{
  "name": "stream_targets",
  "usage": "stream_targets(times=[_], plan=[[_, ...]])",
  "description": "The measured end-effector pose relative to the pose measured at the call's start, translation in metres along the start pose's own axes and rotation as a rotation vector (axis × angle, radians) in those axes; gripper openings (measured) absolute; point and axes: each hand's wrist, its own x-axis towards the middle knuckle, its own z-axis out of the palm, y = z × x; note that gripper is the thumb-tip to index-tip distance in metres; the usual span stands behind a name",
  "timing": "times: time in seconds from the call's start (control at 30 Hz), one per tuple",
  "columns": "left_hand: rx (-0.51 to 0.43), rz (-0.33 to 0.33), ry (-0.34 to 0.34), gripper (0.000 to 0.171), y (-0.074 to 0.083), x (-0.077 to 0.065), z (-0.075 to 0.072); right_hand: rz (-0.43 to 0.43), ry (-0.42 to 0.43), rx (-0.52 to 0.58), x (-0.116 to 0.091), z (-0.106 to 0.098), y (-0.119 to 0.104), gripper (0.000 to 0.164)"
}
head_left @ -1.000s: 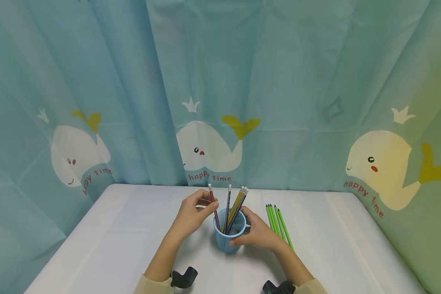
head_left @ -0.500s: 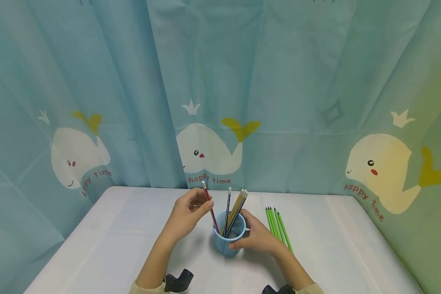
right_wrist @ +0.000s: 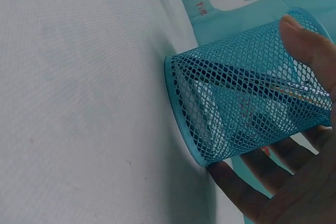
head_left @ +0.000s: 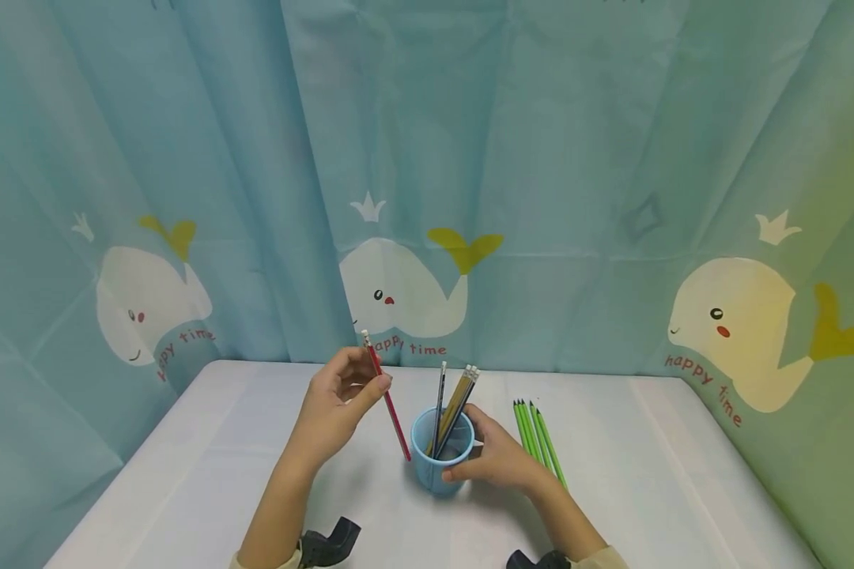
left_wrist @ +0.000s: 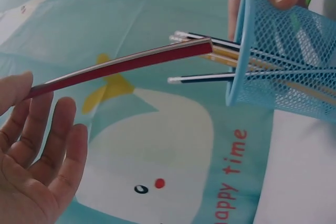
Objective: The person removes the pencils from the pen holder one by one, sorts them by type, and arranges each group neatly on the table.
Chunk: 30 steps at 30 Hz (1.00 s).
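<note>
My left hand [head_left: 333,407] pinches a red pencil [head_left: 391,411] near its white eraser end. The pencil slants down to the right, its lower end just outside the left rim of a light blue mesh pencil cup [head_left: 437,480]. Around the cup's right side curls my right hand [head_left: 501,454], with the thumb in front, as the right wrist view also shows. Inside the cup lean several pencils, among them a dark one [head_left: 439,407] and yellow ones [head_left: 459,399], eraser ends up. In the left wrist view the red pencil [left_wrist: 126,66] is apart from the cup [left_wrist: 294,61].
Several green pencils [head_left: 538,442] lie side by side on the white table [head_left: 633,474], to the right of the cup and partly behind my right forearm. A blue-green curtain [head_left: 576,197] with whale prints hangs behind the table's far edge.
My left hand has moved left and slightly up, drawing the red pencil out of the cup. The right hand has stayed on the cup, which has barely moved.
</note>
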Motion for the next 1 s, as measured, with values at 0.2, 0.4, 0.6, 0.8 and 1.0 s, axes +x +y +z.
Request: stream_targets(times=[0.2, 0.4, 0.6, 0.8, 1.0], plan=[[-0.085, -0.014, 0.018, 0.036, -0.001, 0.000, -0.006, 0.000, -0.020, 0.018, 0.000, 0.001, 0.001, 0.081], [-0.119, -0.020, 0.024, 0.031, -0.005, 0.005, -0.010, -0.002, -0.007, 0.018, 0.000, -0.001, 0.000, 0.083], [-0.117, -0.086, 0.019, 0.033, -0.011, 0.005, -0.012, 0.010, -0.022, 0.024, 0.000, 0.000, -0.001, 0.083], [-0.099, -0.152, 0.000, 0.037, -0.018, 0.006, -0.012, 0.019, -0.010, 0.014, -0.001, 0.001, -0.001, 0.083], [-0.072, -0.164, -0.028, 0.029, -0.025, 0.009, -0.014, 0.016, -0.005, -0.003, 0.000, 0.000, -0.001, 0.083]])
